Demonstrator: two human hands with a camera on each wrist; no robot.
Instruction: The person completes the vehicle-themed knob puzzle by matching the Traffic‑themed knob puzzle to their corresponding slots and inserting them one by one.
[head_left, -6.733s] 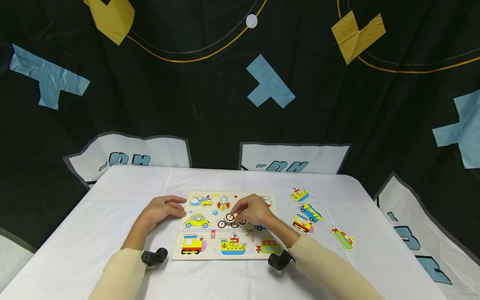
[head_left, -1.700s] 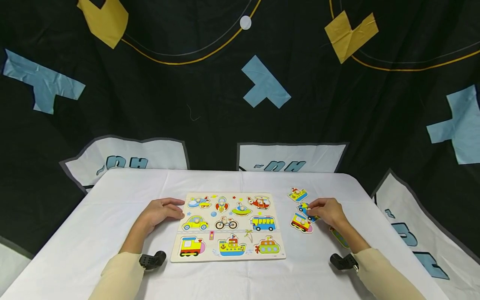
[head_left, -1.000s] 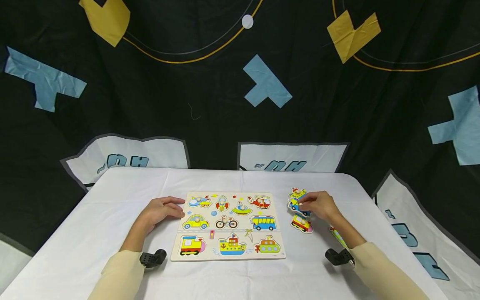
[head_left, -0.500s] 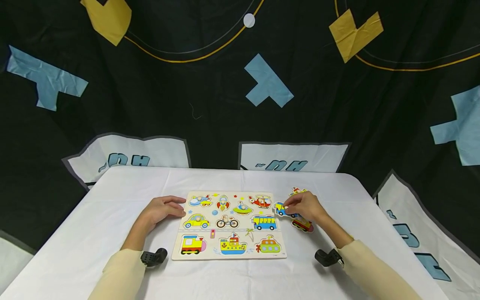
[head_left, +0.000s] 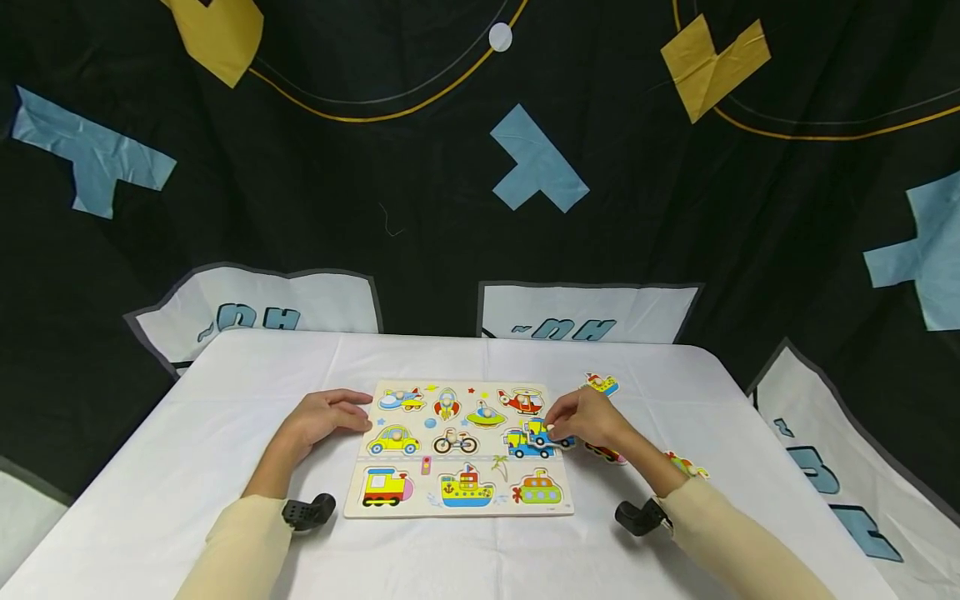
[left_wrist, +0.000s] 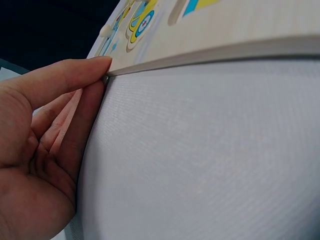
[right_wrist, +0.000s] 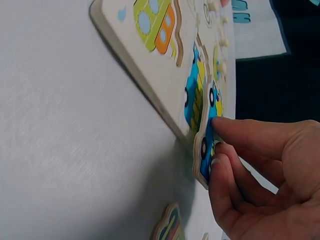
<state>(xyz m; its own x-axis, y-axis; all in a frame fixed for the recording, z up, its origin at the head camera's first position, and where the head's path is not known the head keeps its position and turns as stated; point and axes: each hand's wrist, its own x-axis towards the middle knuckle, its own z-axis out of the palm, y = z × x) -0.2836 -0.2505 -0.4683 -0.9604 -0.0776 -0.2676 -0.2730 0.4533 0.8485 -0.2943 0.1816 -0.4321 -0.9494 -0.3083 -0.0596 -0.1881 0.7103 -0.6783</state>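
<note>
A wooden peg puzzle board (head_left: 426,497) lies on the table, with vehicle pictures and several knobbed pieces in its upper rows. My right hand (head_left: 595,419) pinches a blue and yellow bus puzzle piece (head_left: 537,431) by its knob, over the right edge of the board. In the right wrist view the bus piece (right_wrist: 206,150) is tilted beside the printed bus (right_wrist: 192,97), partly overlapping it. My left hand (head_left: 321,415) rests at the board's left edge. In the left wrist view, its thumb and a finger (left_wrist: 75,75) touch the board's corner (left_wrist: 150,60), extended.
Right of the board lie a ship piece (head_left: 603,383), a train piece (head_left: 606,455) partly hidden by the right arm, and a submarine piece (head_left: 686,465). White cloth covers the table (head_left: 450,567). A black curtain (head_left: 420,208) hangs behind it.
Earlier the right hand was at the bicycle, which now sits in the board. It then gripped the bus piece among the loose pieces and carried it left to the board. The left hand stayed put.
</note>
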